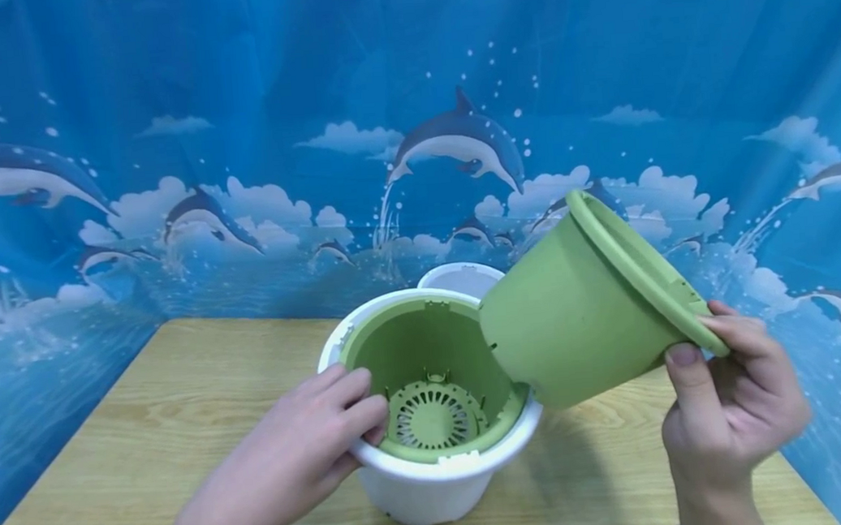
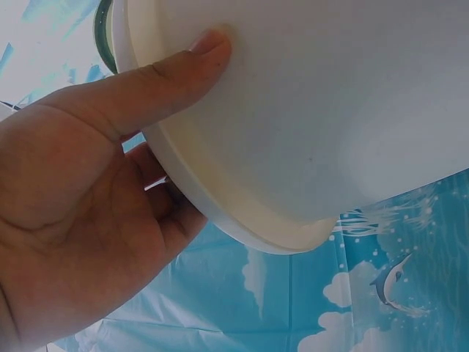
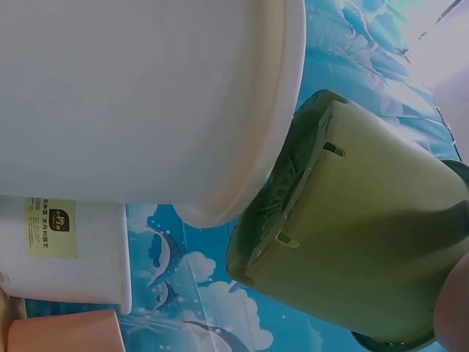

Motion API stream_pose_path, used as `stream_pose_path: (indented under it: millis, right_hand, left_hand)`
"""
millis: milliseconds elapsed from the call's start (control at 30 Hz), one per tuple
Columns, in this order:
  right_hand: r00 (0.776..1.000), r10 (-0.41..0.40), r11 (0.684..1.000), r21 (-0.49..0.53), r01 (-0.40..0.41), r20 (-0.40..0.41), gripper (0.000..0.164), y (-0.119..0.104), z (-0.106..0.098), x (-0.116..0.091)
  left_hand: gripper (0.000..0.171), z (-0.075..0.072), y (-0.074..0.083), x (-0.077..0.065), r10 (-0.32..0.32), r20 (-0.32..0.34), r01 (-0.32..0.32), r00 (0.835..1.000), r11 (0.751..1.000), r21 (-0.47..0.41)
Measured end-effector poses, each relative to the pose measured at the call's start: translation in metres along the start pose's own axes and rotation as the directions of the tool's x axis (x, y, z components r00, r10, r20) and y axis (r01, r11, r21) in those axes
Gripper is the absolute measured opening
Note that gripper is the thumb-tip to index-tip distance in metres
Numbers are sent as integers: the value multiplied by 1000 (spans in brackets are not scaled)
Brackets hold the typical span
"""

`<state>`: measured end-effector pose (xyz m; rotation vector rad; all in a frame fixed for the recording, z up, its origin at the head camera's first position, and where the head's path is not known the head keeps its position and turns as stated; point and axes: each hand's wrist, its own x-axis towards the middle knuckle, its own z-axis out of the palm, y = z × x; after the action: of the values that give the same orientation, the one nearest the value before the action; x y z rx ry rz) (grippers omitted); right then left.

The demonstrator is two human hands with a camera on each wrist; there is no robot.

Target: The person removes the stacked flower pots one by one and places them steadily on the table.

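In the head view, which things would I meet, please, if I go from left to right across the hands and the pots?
Left hand → white pot → tilted green pot → right hand.

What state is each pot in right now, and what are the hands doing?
Large white pot: upright, on the table.
Inner green pot: nested in the large white pot, open-topped, slotted bottom showing.
Outer green pot: held up, tilted, bottom end toward the large white pot.
Rear white pot: mostly hidden.
Left hand: grips the large white pot's rim.
Right hand: pinches the outer green pot's rim.
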<state>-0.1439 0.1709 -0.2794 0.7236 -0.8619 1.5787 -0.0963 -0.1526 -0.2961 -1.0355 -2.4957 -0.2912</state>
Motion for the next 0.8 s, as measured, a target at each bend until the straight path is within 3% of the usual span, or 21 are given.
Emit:
stream_pose_path:
  millis: [200, 533, 800]
  right_hand:
    - [1000, -17, 993, -119, 18, 10, 29, 1, -2, 1]
    - [1000, -11, 984, -178, 12, 7, 29, 2, -2, 5]
    - [998, -10, 970, -241, 24, 57, 25, 5, 0, 5]
  left_hand:
    - [30, 0, 0, 0, -7, 8, 7, 1000, 1000, -4]
    - [29, 0, 0, 1, -2, 7, 3, 1000, 1000, -2]
    - [28, -1, 0, 1, -8, 15, 8, 1000, 1000, -8]
